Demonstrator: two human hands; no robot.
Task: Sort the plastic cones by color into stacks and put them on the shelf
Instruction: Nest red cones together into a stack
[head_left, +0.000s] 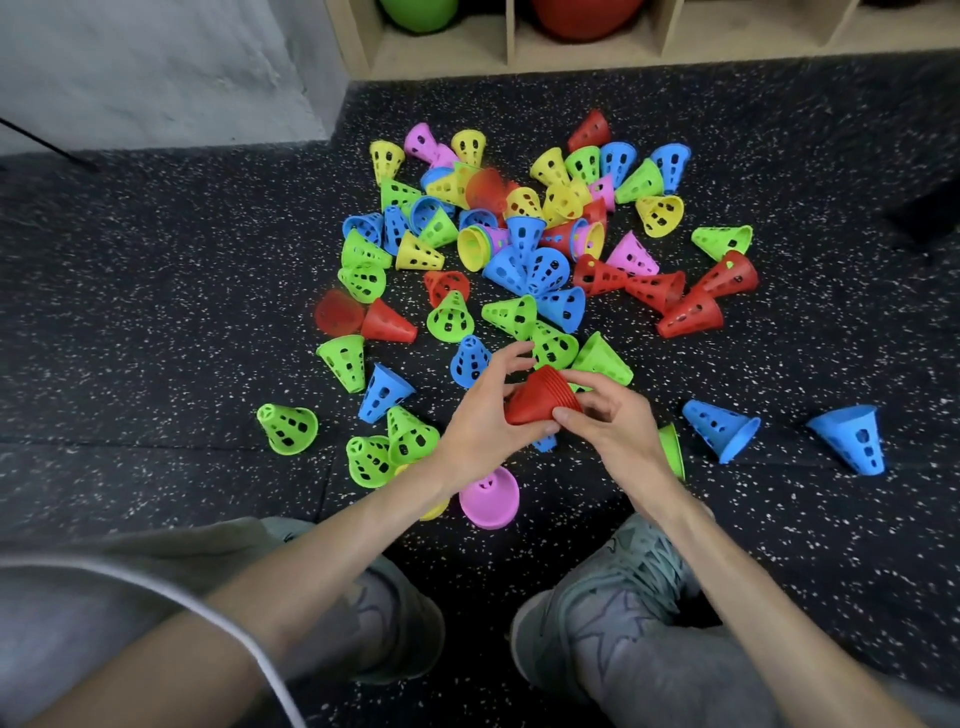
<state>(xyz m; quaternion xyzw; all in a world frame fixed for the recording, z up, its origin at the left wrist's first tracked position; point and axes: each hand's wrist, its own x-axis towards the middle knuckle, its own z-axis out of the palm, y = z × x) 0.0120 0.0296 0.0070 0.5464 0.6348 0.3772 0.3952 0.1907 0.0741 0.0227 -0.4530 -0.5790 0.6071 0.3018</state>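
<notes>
Red cones (540, 397) nested into a short stack sit between my two hands, held low over the floor (156, 312) just in front of my shoes (618, 587). My left hand (480, 421) wraps around the narrow end of the stack, thumb underneath and fingers arched over the top. My right hand (613, 415) pinches the wide rim end, thumb and forefinger closed on the edges, the other fingers curled behind. The stack lies tilted, its tip pointing toward my left.

Beyond it I see the loose pile of cones (519, 244) spread across the speckled black floor: green, blue, yellow, pink and red, most lying on their sides, some tucked into each other. A cluster of loose red cones (680, 296) lies toward the right side of the pile, and another red cone (387, 323) lies on the left. Two blue cones (722, 428) lie apart on the right. A pink cone (490, 496) rests near my left wrist, close to my shoes.

The wooden shelf (509, 52) runs along the far edge of the floor, with a green ball (418, 13) and a red ball (584, 18) in its compartments.
</notes>
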